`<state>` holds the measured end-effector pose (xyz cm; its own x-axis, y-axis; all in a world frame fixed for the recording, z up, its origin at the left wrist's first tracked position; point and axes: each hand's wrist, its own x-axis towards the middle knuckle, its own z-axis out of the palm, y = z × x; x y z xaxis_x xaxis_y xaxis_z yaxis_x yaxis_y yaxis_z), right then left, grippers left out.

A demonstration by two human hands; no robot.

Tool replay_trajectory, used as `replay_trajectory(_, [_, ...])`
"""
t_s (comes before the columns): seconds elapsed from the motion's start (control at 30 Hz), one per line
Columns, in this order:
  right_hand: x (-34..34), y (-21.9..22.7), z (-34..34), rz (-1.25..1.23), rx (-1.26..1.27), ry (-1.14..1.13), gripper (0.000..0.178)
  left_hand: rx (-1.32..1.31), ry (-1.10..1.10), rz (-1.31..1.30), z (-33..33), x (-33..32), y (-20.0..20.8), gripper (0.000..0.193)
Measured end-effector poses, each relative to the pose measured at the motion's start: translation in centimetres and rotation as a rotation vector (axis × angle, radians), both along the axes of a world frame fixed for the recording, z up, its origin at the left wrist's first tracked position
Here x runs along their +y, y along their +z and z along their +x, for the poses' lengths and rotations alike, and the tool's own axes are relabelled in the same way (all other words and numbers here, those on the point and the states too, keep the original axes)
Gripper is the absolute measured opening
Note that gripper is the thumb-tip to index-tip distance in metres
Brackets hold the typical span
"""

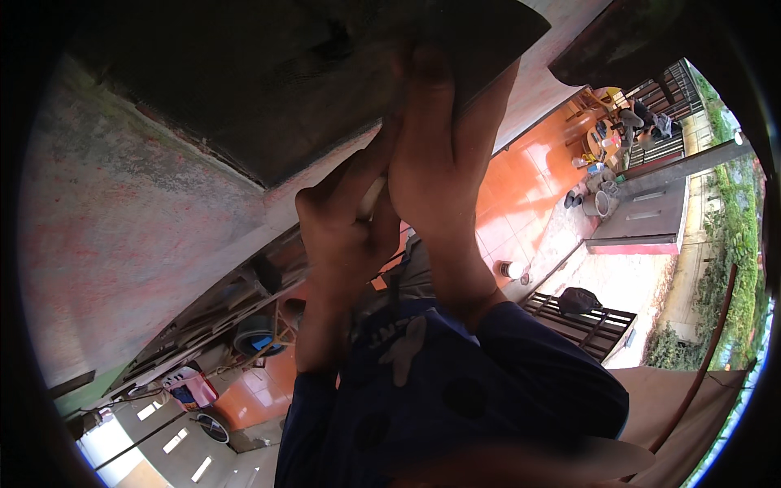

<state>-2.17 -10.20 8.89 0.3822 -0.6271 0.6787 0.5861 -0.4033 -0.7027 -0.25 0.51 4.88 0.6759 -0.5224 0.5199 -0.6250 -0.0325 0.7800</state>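
Note:
Both my hands are raised close together in front of a dark flat panel (325,89) at the top. My right hand (435,171) grips the panel's lower right edge; its thumb lies on the dark face, and the other fingers pass behind the edge. Beside it, my left hand (342,228) is closed, with its fingers curled toward the right palm. A small pale thing (373,198) shows between the two hands, too covered to name. Shadow hides the fingertips on the panel.
A worn pinkish-grey wall surface (146,220) fills the left. Beyond my right arm lie orange floor tiles (521,187), a white tub (511,269), a bucket (600,203) and a round table (604,142) with a person (643,118) nearby. A dark slatted rack (586,329) stands at right.

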Motion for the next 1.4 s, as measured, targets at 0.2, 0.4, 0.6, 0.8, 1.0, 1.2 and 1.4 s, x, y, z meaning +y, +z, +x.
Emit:
replay_trajectory(0.2, [0.3,-0.3,-0.2,0.064,0.008,-0.020,0.021,-0.110,-0.011,-0.026,-0.4,-0.3,-0.7,0.063])
replay_trajectory(0.4, [-0.4,-1.6,-0.8,0.075,0.060,0.073,0.035,-0.196,0.068,-0.036,-0.8,-0.7,-1.7,0.068])
replay_trajectory(0.6, [-0.2,-2.1,0.1,-0.008,-0.005,0.036,0.031,-0.111,0.071,0.009,-0.9,-0.2,-1.6,0.064])
replay_trajectory(0.8, [0.7,-1.3,-0.3,0.036,0.068,-0.022,0.024,-0.132,0.010,0.050,-0.1,0.8,-1.7,0.044])
replay_trajectory(1.0, [1.3,-0.6,-0.5,0.074,0.162,-0.024,0.026,0.068,-0.025,0.012,0.4,0.6,-1.8,0.034])
replay_trajectory(1.2, [1.1,-0.6,0.0,-0.023,0.151,-0.095,0.030,0.161,-0.126,-0.087,0.6,0.4,-1.7,0.036])
replay_trajectory(1.4, [1.2,-0.5,-0.2,0.039,0.141,-0.048,0.031,0.097,-0.074,-0.087,0.5,0.6,-1.6,0.035])
